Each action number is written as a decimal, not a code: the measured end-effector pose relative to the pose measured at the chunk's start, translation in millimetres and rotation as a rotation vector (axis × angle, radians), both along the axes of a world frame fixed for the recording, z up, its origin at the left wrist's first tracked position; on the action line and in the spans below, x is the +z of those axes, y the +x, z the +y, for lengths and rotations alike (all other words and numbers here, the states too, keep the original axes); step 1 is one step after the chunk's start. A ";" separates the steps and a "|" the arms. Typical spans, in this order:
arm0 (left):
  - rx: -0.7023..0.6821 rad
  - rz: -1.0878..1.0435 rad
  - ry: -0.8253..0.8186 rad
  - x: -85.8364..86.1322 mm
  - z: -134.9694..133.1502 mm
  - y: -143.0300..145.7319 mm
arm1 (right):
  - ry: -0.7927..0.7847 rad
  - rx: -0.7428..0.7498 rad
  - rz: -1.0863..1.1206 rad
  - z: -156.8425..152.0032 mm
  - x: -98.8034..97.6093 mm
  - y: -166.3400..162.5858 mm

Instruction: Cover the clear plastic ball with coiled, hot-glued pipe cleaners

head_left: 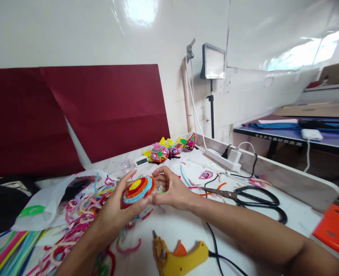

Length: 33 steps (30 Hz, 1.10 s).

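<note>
Between my two hands is a round ball (139,190) covered in coiled pipe cleaners, with yellow, red, orange and light blue rings. My left hand (129,203) curves around its left and near side, thumb lying across the front. On the right side my right hand (169,188) grips the ball with bent fingers and thumb; some fingertips are hidden behind it. Below the hands lies a yellow glue gun (183,258) with an orange trigger, its nozzle toward the upper left. Black-handled scissors (244,195) rest to the right, near my right forearm.
Loose pipe cleaners (80,214) pile up on the left, beside straight bundled ones (14,253). Several finished pipe-cleaner fish (159,153) stand at the back near a small white timer (141,161). A power strip (222,159) lies along the tray's raised edge (272,172).
</note>
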State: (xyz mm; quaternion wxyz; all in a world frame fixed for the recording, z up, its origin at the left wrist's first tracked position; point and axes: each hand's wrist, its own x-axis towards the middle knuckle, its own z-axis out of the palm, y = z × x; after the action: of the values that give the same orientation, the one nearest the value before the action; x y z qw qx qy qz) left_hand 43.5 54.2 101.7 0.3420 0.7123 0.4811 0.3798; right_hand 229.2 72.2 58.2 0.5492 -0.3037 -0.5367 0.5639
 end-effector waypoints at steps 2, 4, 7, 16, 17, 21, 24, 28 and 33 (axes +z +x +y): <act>-0.005 0.014 0.015 -1.5 2.9 -2.3 | 0.003 -0.009 0.031 -1.7 2.9 -0.3; -0.014 0.032 0.025 -4.2 6.7 -5.3 | -0.007 -0.012 0.060 -3.5 5.2 -0.8; -0.042 0.047 0.035 -8.2 11.0 -8.8 | -0.021 -0.012 0.093 -5.9 6.9 -1.4; -0.017 0.008 0.034 -4.1 4.7 -5.3 | -0.026 0.009 0.098 -5.6 5.0 -2.0; -0.016 0.019 0.032 -3.5 5.7 -6.1 | -0.025 0.012 0.094 -5.0 4.4 -1.9; -0.006 0.050 0.000 -2.5 11.7 -10.4 | -0.013 0.017 0.053 -2.6 2.9 0.1; -0.008 0.025 -0.031 -3.2 14.8 -12.6 | -0.003 0.029 -0.036 -1.9 5.1 4.7; -0.022 0.015 -0.029 -6.1 17.1 -14.7 | 0.008 0.048 -0.199 -1.6 11.2 13.6; -0.012 0.047 0.043 -4.9 12.9 -12.8 | 0.117 0.077 -0.303 -2.2 18.6 24.6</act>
State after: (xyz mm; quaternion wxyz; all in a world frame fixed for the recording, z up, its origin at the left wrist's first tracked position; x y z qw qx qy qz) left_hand 30.7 67.1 96.7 0.3173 0.7313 0.4764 0.3710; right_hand 253.8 69.9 76.8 0.4569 -0.3318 -0.6566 0.4999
